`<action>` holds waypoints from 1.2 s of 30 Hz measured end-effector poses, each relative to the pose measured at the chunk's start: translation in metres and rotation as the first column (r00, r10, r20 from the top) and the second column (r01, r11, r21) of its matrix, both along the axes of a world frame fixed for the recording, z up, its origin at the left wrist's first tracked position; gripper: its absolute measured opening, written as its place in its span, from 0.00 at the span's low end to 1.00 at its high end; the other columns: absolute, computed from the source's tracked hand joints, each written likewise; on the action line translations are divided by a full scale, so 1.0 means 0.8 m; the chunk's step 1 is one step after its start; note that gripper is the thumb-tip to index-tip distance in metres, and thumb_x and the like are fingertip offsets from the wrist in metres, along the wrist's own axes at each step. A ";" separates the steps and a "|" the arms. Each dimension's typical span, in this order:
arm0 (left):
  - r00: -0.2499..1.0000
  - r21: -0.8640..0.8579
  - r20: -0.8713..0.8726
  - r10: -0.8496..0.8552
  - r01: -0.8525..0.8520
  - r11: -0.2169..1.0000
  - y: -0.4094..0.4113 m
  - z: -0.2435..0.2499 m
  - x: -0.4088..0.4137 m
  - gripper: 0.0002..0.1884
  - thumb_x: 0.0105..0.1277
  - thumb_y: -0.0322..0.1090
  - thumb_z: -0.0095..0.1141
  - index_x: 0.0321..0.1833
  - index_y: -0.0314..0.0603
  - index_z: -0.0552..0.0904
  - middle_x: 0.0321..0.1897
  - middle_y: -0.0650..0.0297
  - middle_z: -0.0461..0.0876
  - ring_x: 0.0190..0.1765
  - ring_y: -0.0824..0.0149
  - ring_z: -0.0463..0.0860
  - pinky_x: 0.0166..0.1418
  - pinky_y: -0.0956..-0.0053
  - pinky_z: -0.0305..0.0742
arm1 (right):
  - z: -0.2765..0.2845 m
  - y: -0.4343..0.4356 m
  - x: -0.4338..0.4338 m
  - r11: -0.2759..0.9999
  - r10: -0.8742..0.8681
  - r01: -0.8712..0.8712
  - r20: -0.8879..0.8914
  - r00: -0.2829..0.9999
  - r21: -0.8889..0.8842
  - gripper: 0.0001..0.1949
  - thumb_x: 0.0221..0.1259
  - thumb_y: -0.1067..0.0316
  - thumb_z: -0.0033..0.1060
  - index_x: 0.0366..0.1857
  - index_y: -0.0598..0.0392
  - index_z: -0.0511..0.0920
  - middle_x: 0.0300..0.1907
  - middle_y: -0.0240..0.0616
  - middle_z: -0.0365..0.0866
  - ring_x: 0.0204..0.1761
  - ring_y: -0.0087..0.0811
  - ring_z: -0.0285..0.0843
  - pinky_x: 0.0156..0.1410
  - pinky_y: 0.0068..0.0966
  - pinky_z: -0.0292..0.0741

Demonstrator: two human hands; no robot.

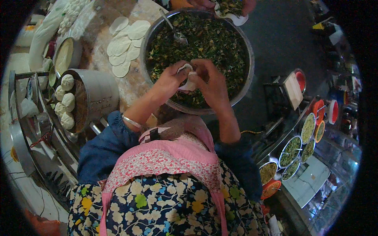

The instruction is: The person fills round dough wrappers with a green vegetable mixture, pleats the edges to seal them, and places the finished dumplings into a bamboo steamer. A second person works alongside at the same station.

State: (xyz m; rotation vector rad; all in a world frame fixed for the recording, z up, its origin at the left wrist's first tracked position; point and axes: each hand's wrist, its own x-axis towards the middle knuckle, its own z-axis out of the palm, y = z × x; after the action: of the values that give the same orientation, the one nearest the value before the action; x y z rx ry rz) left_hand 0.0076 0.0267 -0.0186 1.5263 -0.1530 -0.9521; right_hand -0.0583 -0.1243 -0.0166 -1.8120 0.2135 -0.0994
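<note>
Both of my hands are over a large metal basin (251, 63) of chopped green filling (212, 44). Between them is a thin dough wrapper (189, 84), partly gathered, its inside mostly hidden by my fingers. My left hand (172, 76) grips the wrapper's left side, and my right hand (209, 76) pinches its right edge. A metal spoon (180, 38) rests in the filling near the basin's upper left, handle over the rim. Left of the basin, several flat round dough wrappers (121, 45) lie overlapping on the floured board.
Several shaped buns (68, 101) sit on a steamer (100, 91) at left, near a pot of pale contents (64, 56). Across the basin, another person's hands (249, 6) hold a filled wrapper (239, 20). Bowls of chopped food (291, 152) and a wooden board (293, 91) are at right.
</note>
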 end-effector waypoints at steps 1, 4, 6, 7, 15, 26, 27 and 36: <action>0.999 -0.017 0.028 0.039 -0.038 0.999 0.000 0.001 0.000 0.17 0.73 0.42 0.49 0.59 0.42 0.74 0.45 0.64 0.80 0.47 0.71 0.79 0.50 0.73 0.77 | -0.012 -0.001 0.002 1.000 0.003 -0.003 0.031 0.999 -0.021 0.11 0.56 0.71 0.64 0.42 0.58 0.75 0.32 0.38 0.77 0.32 0.30 0.77 0.39 0.27 0.74; 0.987 -0.120 0.009 0.160 -0.158 0.980 0.000 0.005 -0.003 0.19 0.73 0.46 0.48 0.61 0.44 0.73 0.45 0.63 0.79 0.48 0.70 0.79 0.48 0.69 0.79 | -0.014 0.001 -0.008 0.963 -0.077 0.087 -0.051 0.996 0.254 0.11 0.58 0.70 0.63 0.44 0.57 0.75 0.32 0.35 0.78 0.32 0.26 0.75 0.38 0.25 0.74; 0.963 -0.231 -0.144 0.229 -0.257 0.938 0.007 0.012 -0.014 0.21 0.73 0.48 0.49 0.63 0.45 0.71 0.46 0.63 0.78 0.49 0.70 0.79 0.48 0.69 0.79 | -0.017 0.004 -0.018 0.911 -0.123 0.156 -0.111 0.986 0.381 0.11 0.60 0.70 0.62 0.44 0.57 0.75 0.33 0.34 0.78 0.32 0.24 0.75 0.39 0.24 0.74; 0.949 -0.266 -0.158 0.274 -0.308 0.914 0.005 0.009 -0.021 0.22 0.73 0.49 0.48 0.63 0.46 0.71 0.47 0.64 0.78 0.49 0.70 0.78 0.48 0.69 0.79 | -0.025 0.007 -0.022 0.913 -0.142 0.172 -0.106 0.984 0.371 0.10 0.60 0.70 0.62 0.44 0.56 0.75 0.33 0.34 0.78 0.33 0.23 0.75 0.39 0.24 0.74; 0.939 -0.220 0.031 0.343 -0.329 0.919 -0.013 -0.013 -0.025 0.15 0.74 0.44 0.46 0.54 0.43 0.76 0.39 0.67 0.77 0.43 0.76 0.75 0.45 0.77 0.73 | 0.003 0.011 0.000 0.989 -0.107 0.121 0.155 0.982 -0.085 0.11 0.57 0.75 0.63 0.43 0.57 0.75 0.34 0.37 0.79 0.34 0.27 0.78 0.41 0.26 0.76; 0.969 -0.257 -0.013 0.247 -0.242 0.936 -0.029 0.001 -0.010 0.14 0.74 0.40 0.44 0.54 0.42 0.76 0.39 0.66 0.77 0.42 0.76 0.75 0.46 0.78 0.72 | -0.007 -0.005 -0.004 0.976 -0.166 0.160 0.029 0.986 0.150 0.11 0.56 0.73 0.63 0.42 0.58 0.77 0.34 0.40 0.80 0.36 0.34 0.81 0.43 0.29 0.77; 0.950 -0.321 -0.140 0.279 -0.310 0.895 -0.028 0.005 -0.015 0.14 0.74 0.40 0.44 0.54 0.42 0.76 0.40 0.67 0.77 0.43 0.76 0.75 0.47 0.78 0.72 | -0.006 -0.005 -0.006 0.969 -0.184 0.181 0.002 0.983 0.167 0.11 0.57 0.73 0.63 0.42 0.58 0.77 0.34 0.40 0.80 0.36 0.34 0.81 0.43 0.29 0.77; 0.962 -0.245 0.201 0.185 -0.134 0.960 -0.022 -0.013 -0.019 0.17 0.76 0.44 0.41 0.59 0.43 0.73 0.46 0.65 0.77 0.48 0.72 0.77 0.48 0.73 0.76 | 0.012 -0.004 -0.005 0.984 -0.076 0.095 0.132 0.988 -0.149 0.11 0.54 0.75 0.65 0.40 0.57 0.77 0.33 0.37 0.79 0.34 0.29 0.79 0.39 0.27 0.76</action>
State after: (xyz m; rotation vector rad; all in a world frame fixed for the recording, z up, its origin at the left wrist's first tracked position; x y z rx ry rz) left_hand -0.0077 0.0092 -0.0289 1.4032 -0.2848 -0.6105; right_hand -0.0621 -0.1278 -0.0071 -1.9438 0.1985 -0.2973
